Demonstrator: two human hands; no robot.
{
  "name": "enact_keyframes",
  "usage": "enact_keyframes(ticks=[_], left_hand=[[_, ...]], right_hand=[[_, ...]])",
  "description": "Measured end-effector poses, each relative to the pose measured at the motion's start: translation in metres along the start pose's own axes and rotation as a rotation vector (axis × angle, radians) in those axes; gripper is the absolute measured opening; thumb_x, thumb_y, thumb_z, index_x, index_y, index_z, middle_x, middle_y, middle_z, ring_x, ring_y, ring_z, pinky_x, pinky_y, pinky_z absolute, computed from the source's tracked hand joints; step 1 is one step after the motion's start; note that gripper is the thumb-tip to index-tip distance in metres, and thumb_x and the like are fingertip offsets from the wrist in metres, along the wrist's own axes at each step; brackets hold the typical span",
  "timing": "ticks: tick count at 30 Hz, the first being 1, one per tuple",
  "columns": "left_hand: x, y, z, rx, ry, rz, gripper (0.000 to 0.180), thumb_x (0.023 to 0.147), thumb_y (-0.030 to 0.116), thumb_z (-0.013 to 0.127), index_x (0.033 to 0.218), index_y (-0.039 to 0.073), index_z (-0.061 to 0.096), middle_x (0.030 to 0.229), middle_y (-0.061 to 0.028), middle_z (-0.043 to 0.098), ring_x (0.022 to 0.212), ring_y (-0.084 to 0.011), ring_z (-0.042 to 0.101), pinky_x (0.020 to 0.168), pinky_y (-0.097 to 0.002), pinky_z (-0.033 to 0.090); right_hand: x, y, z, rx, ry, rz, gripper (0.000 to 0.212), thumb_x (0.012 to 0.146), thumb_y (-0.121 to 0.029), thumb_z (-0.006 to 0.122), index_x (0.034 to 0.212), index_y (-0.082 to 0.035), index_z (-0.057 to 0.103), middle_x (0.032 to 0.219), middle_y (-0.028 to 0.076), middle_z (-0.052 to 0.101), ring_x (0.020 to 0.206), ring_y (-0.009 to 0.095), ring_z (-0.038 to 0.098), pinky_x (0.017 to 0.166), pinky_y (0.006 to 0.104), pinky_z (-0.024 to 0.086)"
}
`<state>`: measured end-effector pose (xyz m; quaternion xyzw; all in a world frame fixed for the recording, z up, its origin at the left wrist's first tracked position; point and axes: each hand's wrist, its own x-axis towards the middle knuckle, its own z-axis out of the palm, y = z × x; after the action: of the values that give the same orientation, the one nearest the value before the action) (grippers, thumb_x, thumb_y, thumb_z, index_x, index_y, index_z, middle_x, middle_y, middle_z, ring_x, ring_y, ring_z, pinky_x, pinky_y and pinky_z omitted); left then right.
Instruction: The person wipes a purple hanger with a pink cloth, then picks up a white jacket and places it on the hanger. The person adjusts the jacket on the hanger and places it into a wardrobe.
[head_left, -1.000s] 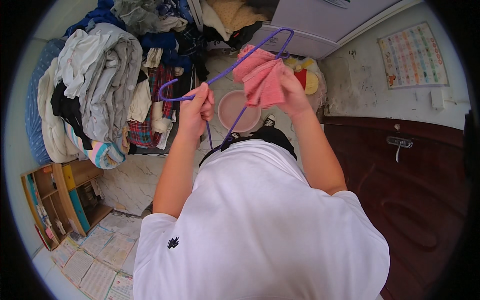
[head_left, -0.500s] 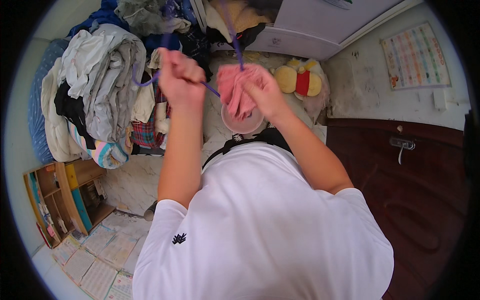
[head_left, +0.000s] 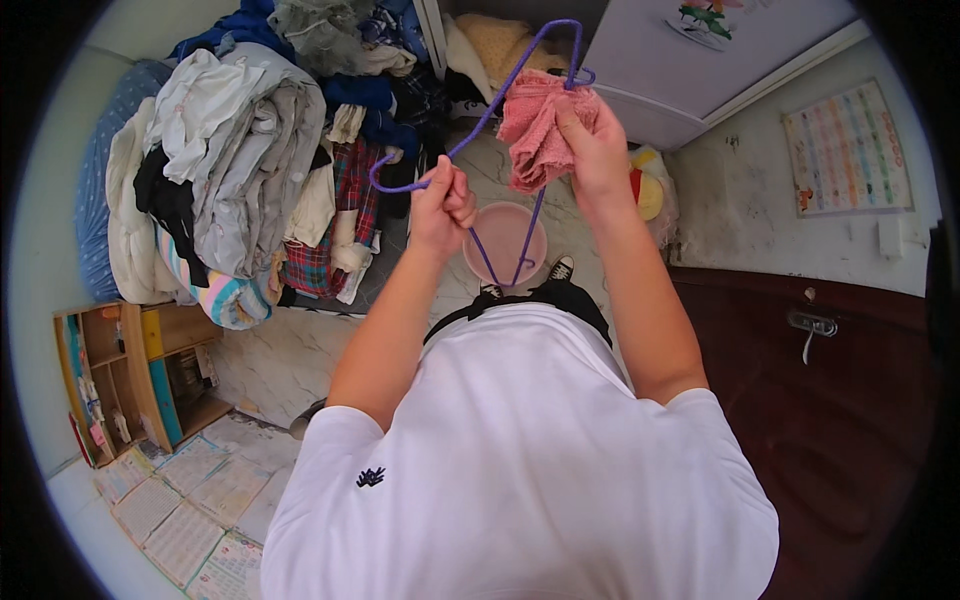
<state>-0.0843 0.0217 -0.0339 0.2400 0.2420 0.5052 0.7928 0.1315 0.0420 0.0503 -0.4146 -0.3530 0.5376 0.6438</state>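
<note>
A purple clothes hanger is tilted sideways in front of me, its hook pointing left. My left hand is closed round the hanger near the base of the hook. My right hand pinches a bunched pink cloth, thumb on top. The cloth lies over the hanger's straight bar, which shows above and below it; whether the cloth is folded round the bar is hidden. Below the hands, a pale pink basin stands on the floor by my shoes.
At the left is a big heap of clothes and bedding, with a wooden shelf nearer me. A white cabinet stands ahead. A plush toy sits behind my right forearm, and a dark red door fills the right.
Both hands have moved right, with the right hand also rising. The hanger, blurred before, now shows whole, and the pink cloth has come up with the right hand, uncovering the basin.
</note>
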Motion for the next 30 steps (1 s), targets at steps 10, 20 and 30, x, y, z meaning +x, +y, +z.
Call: enact_keyframes(ticks=[10, 20, 30], left_hand=[[0.028, 0.043, 0.01, -0.222, 0.104, 0.238, 0.049, 0.108, 0.048, 0.048, 0.077, 0.011, 0.049, 0.057, 0.0068, 0.023, 0.046, -0.0081, 0.018, 0.043, -0.0273, 0.014], [0.001, -0.011, 0.005, -0.022, 0.0, -0.014, 0.047, 0.109, 0.043, 0.049, 0.075, 0.011, 0.051, 0.055, 0.0065, 0.025, 0.043, -0.0075, 0.021, 0.042, -0.0261, 0.016], [0.008, 0.056, 0.023, -0.123, 0.104, 0.216, 0.047, 0.109, 0.046, 0.049, 0.076, 0.012, 0.049, 0.059, 0.0063, 0.029, 0.046, -0.008, 0.022, 0.042, -0.0267, 0.017]], right_hand=[[-0.073, 0.077, -0.011, -0.355, -0.164, 0.196, 0.028, 0.098, -0.014, 0.07, 0.121, -0.001, 0.062, 0.109, 0.005, 0.07, 0.099, 0.011, 0.064, 0.089, 0.0291, 0.053], [0.001, 0.0, -0.006, -0.048, 0.04, -0.054, 0.024, 0.1, -0.014, 0.068, 0.12, 0.0, 0.063, 0.109, 0.004, 0.07, 0.096, 0.011, 0.067, 0.084, 0.0288, 0.054], [-0.097, 0.075, -0.006, -0.414, -0.194, 0.169, 0.03, 0.095, -0.014, 0.073, 0.121, -0.003, 0.062, 0.11, 0.005, 0.07, 0.098, 0.012, 0.065, 0.088, 0.0299, 0.053]])
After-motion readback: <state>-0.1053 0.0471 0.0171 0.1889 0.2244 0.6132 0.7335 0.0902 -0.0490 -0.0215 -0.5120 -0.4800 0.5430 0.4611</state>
